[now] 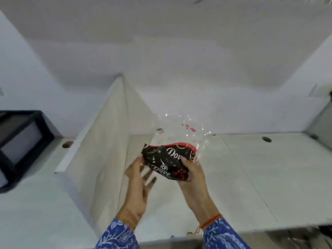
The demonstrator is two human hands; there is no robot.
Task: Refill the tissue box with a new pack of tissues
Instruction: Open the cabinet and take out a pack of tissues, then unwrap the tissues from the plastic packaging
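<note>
A black and red tissue wrapper (168,159) with white lettering hangs crumpled above the desk. Its clear plastic upper part (181,129) stands up limp and looks empty. My right hand (191,172) grips the wrapper's lower right side, thumb on the front. My left hand (141,178) is just left of it with fingers spread; only its fingertips reach the wrapper's left edge. No tissue box or loose tissues show in the view.
A pale desk (251,173) lies under my hands, with a cable hole (266,139) at the back right. An upright pale divider panel (107,133) stands on the left. A black-framed box (19,142) sits at the far left. White walls rise behind.
</note>
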